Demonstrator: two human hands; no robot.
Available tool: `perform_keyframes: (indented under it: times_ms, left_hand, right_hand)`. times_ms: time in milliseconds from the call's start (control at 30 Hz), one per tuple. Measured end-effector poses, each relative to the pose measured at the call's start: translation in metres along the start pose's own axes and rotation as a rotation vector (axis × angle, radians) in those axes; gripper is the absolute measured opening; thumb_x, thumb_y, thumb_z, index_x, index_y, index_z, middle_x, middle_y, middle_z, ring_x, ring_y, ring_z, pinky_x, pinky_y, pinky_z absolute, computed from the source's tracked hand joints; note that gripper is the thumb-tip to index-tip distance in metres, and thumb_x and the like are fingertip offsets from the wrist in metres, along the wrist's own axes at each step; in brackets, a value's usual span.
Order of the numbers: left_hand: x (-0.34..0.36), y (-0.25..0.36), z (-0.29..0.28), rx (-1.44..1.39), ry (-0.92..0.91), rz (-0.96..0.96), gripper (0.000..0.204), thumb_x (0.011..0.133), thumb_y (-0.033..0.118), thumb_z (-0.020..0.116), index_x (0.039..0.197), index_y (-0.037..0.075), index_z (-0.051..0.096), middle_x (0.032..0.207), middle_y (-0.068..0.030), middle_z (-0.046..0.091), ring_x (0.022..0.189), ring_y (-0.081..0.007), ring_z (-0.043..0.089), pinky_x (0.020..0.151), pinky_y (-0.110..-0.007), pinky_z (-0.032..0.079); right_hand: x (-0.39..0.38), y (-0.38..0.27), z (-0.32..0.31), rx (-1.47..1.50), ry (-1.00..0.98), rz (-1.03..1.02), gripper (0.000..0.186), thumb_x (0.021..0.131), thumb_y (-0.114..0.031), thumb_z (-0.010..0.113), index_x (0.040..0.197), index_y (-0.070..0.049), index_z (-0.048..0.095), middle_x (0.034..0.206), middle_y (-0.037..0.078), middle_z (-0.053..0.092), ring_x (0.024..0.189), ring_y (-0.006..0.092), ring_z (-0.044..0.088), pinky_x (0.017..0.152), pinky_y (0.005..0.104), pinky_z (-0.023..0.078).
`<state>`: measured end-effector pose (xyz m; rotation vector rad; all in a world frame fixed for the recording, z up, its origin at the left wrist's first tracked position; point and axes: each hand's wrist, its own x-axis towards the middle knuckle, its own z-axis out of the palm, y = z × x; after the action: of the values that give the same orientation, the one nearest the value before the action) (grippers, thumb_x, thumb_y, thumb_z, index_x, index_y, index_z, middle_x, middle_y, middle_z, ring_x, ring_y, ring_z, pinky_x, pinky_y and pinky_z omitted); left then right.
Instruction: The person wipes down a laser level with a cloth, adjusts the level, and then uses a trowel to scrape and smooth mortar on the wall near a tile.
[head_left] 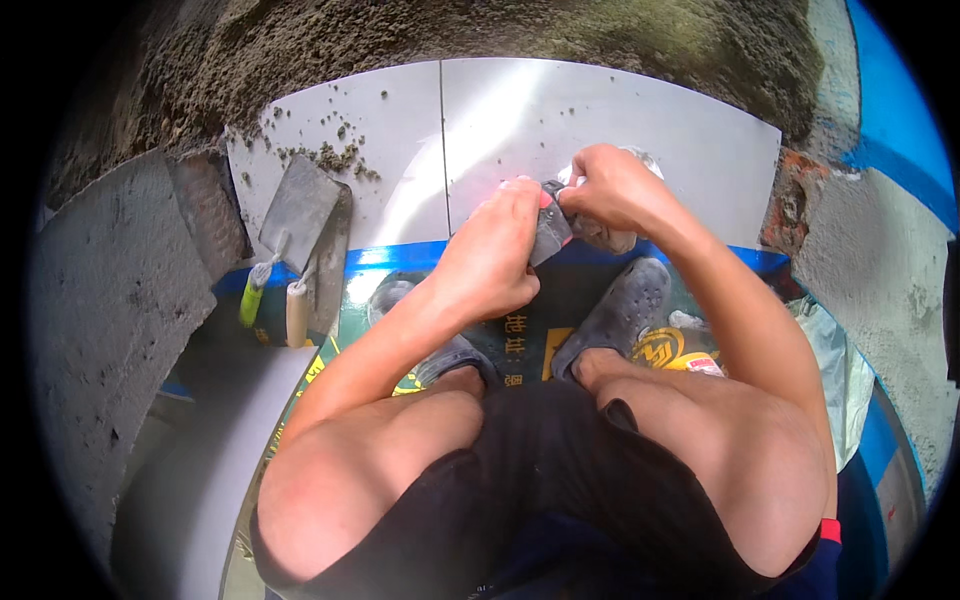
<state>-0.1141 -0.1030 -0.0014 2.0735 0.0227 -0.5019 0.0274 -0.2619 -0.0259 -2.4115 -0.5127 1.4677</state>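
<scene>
My left hand (pixel 492 250) is closed around a dark grey, blocky object (pixel 551 236) with pinkish-red edges; its exact kind does not show. At the object's far end, the bent fingers of my right hand (pixel 608 190) pinch at it. A crumpled whitish wrap or cloth (pixel 642 158) shows behind the right hand, and a dirty brownish part of it (pixel 606 238) hangs below. Both hands are over the near edge of the right light-grey tile (pixel 700 180). On the left tile (pixel 390 130) rest two trowels, one with a green handle (pixel 251 303), one with a beige handle (pixel 297 315).
Rough mortar (pixel 480 35) lies beyond the tiles, with crumbs scattered on the left one. Concrete blocks (pixel 120 260) flank the left, and a grey wall (pixel 880 290) the right. A loose panel (pixel 215 450) leans at lower left. My clogs (pixel 625 305) stand on a printed green sheet.
</scene>
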Motion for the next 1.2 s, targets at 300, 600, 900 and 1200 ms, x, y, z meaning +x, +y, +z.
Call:
perform_keyframes:
  times_ms: [300,600,900,1200]
  left_hand:
    - [0.003,-0.007,0.003,0.018,-0.034,0.023,0.064,0.064,-0.005,0.068,0.124,-0.006,0.047,0.12,-0.0301,0.056,0.118,-0.0495,0.054,0.101,-0.051,0.048]
    - [-0.009,-0.016,0.01,0.108,0.029,-0.068,0.082,0.068,0.005,0.082,0.138,-0.008,0.042,0.137,-0.0325,0.053,0.128,-0.05,0.052,0.109,-0.049,0.046]
    - [-0.019,0.031,-0.057,-0.125,-0.088,0.362,0.076,0.076,0.013,0.086,0.14,-0.009,0.051,0.14,-0.0298,0.059,0.131,-0.0441,0.059,0.109,-0.047,0.049]
    - [-0.028,0.052,-0.087,-0.665,-0.093,0.117,0.083,0.073,0.017,0.089,0.146,0.0,0.053,0.138,-0.0169,0.066,0.129,-0.0216,0.062,0.109,-0.037,0.047]
  right_hand:
    - [-0.006,-0.005,-0.019,-0.182,-0.163,0.046,0.037,0.071,-0.027,0.073,0.086,0.007,0.073,0.08,0.028,0.07,0.073,0.0371,0.071,0.07,0.0451,0.055]
    - [-0.039,0.081,-0.014,0.248,0.003,0.221,0.026,0.074,-0.024,0.073,0.078,0.001,0.069,0.068,0.007,0.063,0.066,0.0152,0.058,0.062,0.0351,0.048]
    - [-0.081,0.081,-0.001,0.65,-0.096,0.156,0.016,0.096,-0.019,0.068,0.088,-0.005,0.065,0.079,-0.003,0.059,0.074,0.006,0.052,0.065,0.0243,0.042]
    - [-0.152,0.039,-0.046,0.877,0.425,-0.096,0.017,0.098,-0.022,0.072,0.105,-0.007,0.069,0.088,-0.005,0.062,0.076,0.0048,0.054,0.065,0.0224,0.042]
